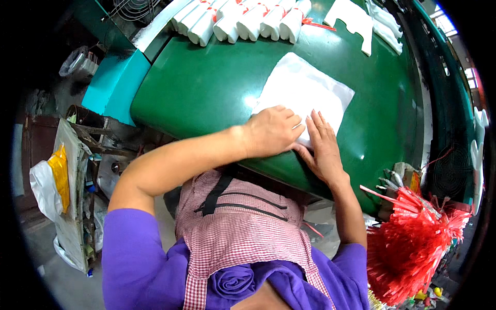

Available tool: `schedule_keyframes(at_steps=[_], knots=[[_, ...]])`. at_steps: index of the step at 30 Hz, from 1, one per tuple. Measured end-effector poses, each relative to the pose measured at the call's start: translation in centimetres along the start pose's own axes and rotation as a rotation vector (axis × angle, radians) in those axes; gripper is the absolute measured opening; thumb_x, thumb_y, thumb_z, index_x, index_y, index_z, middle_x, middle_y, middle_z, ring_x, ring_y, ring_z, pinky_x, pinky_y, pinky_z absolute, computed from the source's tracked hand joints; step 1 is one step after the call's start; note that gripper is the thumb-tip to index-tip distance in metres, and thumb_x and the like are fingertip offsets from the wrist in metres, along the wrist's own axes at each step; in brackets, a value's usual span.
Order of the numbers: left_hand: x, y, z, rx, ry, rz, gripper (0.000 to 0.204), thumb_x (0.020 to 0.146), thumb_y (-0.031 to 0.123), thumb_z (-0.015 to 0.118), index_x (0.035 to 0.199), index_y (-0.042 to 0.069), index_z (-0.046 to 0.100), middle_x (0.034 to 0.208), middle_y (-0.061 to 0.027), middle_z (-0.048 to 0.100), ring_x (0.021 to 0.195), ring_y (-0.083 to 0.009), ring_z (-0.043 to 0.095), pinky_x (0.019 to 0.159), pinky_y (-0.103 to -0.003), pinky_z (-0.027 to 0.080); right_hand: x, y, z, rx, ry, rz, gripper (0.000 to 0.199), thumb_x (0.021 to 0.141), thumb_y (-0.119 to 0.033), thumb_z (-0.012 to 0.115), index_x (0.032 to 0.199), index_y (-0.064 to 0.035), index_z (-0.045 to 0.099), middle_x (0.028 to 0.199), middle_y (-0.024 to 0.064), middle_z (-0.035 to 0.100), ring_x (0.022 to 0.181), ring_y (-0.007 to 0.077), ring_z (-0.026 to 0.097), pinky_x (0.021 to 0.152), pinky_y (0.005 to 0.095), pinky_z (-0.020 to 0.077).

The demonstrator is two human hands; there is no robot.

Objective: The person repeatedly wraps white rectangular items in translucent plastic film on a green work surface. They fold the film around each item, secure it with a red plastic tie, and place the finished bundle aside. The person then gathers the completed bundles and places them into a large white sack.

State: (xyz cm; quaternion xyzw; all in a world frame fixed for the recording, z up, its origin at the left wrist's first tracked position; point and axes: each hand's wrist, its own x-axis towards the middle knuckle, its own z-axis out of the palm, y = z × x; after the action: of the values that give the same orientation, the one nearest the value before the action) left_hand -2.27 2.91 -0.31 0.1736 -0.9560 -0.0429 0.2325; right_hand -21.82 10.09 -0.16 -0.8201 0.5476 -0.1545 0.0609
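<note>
A white, roughly square, flat piece of thin sheet material [305, 85] lies on the glossy green bench [191, 88], its near part under both hands. The left hand [269, 132] rests at its near left edge with fingers curled; whether that grip pinches the material, I cannot tell. The right hand [323, 147] lies just beside it, grip released, fingers straight along the surface and thumb toward the left hand. Farther back sits a row of white rolled bundles [250, 27] tied with red strips [319, 25]. A bushy red plastic-strip tuft [405, 248] stands right of the bench.
</note>
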Motion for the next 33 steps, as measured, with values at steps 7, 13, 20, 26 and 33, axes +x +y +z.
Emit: schedule_keyframes(at_steps=[7, 13, 20, 26, 33], knots=[[2.0, -1.3, 1.2, -0.011, -0.042, -0.146, 0.017, 0.076, 0.021, 0.066, 0.078, 0.004, 0.064, 0.086, -0.0123, 0.064, 0.086, -0.0278, 0.063, 0.070, -0.041, 0.051, -4.8, -4.4, -0.6, 0.942, 0.172, 0.205, 0.049, 0.086, -0.007, 0.063, 0.132, 0.0014, 0.047, 0.137, 0.0216, 0.046, 0.124, 0.0343, 0.049, 0.099, 0.0377, 0.0437], [0.5, -3.6, -0.2, -0.518, -0.223, -0.201, 0.014, 0.076, 0.010, 0.065, 0.087, 0.002, 0.060, 0.108, -0.0172, 0.060, 0.107, -0.0385, 0.055, 0.086, -0.045, 0.047, -2.7, -0.2, -0.5, 1.916, 0.414, 0.717, 0.064, 0.095, -0.037, 0.053, 0.136, 0.0058, 0.031, 0.133, 0.0215, 0.049, 0.119, 0.0308, 0.053, 0.098, 0.0414, 0.0466], [-2.3, -3.0, -3.5, -0.519, -0.439, -0.099, 0.020, 0.079, 0.024, 0.068, 0.097, 0.014, 0.067, 0.104, -0.0077, 0.058, 0.109, -0.0285, 0.051, 0.101, -0.057, 0.026, -2.9, -0.4, -0.4, 0.673, 0.016, 0.037, 0.046, 0.078, 0.009, 0.056, 0.122, -0.0046, 0.060, 0.133, 0.0165, 0.053, 0.125, 0.0289, 0.049, 0.106, 0.0380, 0.0367], [2.5, -1.8, -3.5, 0.022, -0.117, 0.231, 0.015, 0.072, 0.016, 0.067, 0.087, 0.012, 0.067, 0.101, -0.0053, 0.059, 0.101, -0.0252, 0.053, 0.091, -0.045, 0.039, -1.1, 3.3, -2.6, -0.051, -0.142, -0.358, 0.045, 0.080, -0.002, 0.051, 0.125, -0.0039, 0.052, 0.139, 0.0158, 0.046, 0.131, 0.0305, 0.042, 0.109, 0.0448, 0.0348], [2.1, -1.0, -3.0, -0.225, -0.565, -0.029, 0.022, 0.078, 0.019, 0.062, 0.097, 0.009, 0.067, 0.130, -0.0119, 0.056, 0.126, -0.0370, 0.045, 0.102, -0.063, 0.030, -3.9, 1.8, -5.1, 0.401, -0.357, -0.021, 0.053, 0.078, 0.003, 0.053, 0.130, 0.0018, 0.046, 0.142, 0.0204, 0.041, 0.133, 0.0338, 0.038, 0.111, 0.0450, 0.0283]])
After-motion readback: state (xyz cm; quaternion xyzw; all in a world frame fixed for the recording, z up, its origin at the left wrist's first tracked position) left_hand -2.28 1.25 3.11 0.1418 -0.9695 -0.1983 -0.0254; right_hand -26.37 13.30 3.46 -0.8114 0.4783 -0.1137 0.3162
